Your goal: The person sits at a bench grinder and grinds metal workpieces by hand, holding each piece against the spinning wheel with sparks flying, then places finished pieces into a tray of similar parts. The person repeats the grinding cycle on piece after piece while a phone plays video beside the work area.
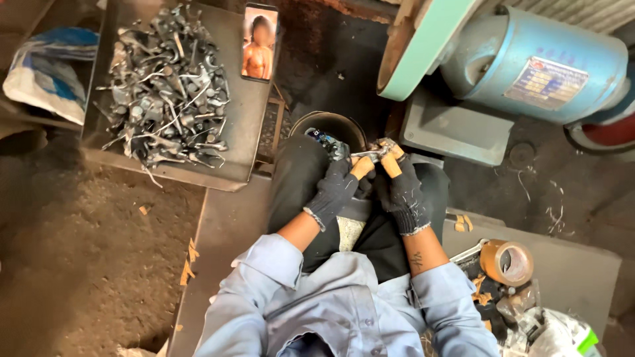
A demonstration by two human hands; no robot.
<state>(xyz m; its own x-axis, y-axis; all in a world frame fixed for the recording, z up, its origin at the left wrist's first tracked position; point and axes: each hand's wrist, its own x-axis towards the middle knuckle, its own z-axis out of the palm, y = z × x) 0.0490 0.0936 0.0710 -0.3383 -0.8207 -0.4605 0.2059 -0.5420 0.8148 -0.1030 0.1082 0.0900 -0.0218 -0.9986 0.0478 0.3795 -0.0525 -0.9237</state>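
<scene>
Both my hands wear dark knitted gloves with tape-wrapped fingertips. My left hand [338,188] and my right hand [403,188] meet above my knees and together grip a small shiny metal part [369,155]. The part is held just below the green belt housing [423,46] of a grinding machine. A round dark bucket [331,125] with more parts inside stands right behind my left hand.
A metal tray [245,119] at upper left holds a heap of several silvery metal parts [165,86], with a phone [259,41] at its far corner. A blue motor [529,63] sits upper right. A tape roll [508,262] lies at my right.
</scene>
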